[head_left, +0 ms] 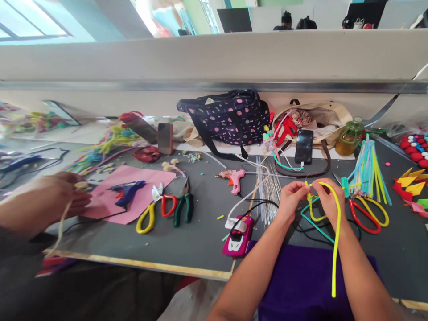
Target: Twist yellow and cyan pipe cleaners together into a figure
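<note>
Both my hands come together at the right of the table over a bright yellow pipe cleaner (337, 249). With thumb and fingertips, my left hand (293, 196) pinches its twisted part. My right hand (328, 197) grips it close by, and the long free end hangs down over my right forearm. Below the fingers the yellow stem makes a braided loop. A teal pipe cleaner (317, 230) bends beneath my hands. Red and yellow handled scissors (369, 216) lie to the right of my right hand.
At left, a co-worker's hand (72, 191) holds a pale stem. A blue glue gun (129, 194), green pliers (183, 207), a pink glue gun (236, 179) and a magenta power strip (238, 236) with cables lie between us. Behind stand a patterned bag (230, 118) and an oil bottle (349, 138).
</note>
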Motion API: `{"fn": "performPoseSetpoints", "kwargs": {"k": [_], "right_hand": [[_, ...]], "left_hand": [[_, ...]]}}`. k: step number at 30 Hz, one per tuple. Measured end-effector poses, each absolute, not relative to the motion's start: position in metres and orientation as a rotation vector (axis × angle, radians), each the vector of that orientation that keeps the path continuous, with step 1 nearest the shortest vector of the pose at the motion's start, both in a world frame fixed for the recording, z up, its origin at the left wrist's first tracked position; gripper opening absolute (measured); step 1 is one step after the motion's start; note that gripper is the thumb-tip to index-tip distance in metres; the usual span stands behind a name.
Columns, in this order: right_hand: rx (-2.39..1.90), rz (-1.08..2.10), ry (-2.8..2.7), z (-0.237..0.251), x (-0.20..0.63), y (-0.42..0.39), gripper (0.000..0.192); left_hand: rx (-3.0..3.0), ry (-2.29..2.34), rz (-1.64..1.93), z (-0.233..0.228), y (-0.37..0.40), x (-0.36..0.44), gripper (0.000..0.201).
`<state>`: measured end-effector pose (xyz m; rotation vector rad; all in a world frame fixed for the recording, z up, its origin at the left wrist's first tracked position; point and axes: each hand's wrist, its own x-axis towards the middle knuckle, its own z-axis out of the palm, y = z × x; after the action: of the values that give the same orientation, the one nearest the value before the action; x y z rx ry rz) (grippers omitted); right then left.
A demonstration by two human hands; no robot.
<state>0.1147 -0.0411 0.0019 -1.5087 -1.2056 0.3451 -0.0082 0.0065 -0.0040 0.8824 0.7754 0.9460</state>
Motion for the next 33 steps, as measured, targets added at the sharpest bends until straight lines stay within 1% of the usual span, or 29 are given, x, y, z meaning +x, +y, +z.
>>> {"fn": "performPoseSetpoints", "kwargs": {"k": [4,10,18,23,27,30,33], "right_hand": [[-1.475,0.377,-1.118,0.001,0.117,-0.041,0.027],[-1.447,0.402,-0.810,0.003,0.128,-0.042,0.028],[-1.111,0.279,-0.395,0.013,0.167,-0.049,0.022],[-0.960,0.459,-0.328,0.011,0.186,-0.055,0.023],[-0.868,0.484,-0.304,0.010,0.191,-0.056,0.024],[-0.912,0.556,-0.336,0.011,0.190,-0.058,0.025],[-1.044,0.788,-0.470,0.015,0.187,-0.061,0.030]], "left_hand": [[0.856,0.759,0.963,-0.008,0.007,-0.007,0.023],[0.791,0.787,0.926,-0.011,0.009,-0.009,0.024],[0.727,0.710,0.866,-0.012,0.012,-0.012,0.036],[0.780,0.667,0.833,-0.009,0.010,-0.013,0.041],[0.810,0.661,0.849,-0.008,0.011,-0.013,0.040],[0.806,0.657,0.868,-0.007,0.012,-0.014,0.039],[0.797,0.671,0.893,-0.006,0.013,-0.015,0.040]]}}
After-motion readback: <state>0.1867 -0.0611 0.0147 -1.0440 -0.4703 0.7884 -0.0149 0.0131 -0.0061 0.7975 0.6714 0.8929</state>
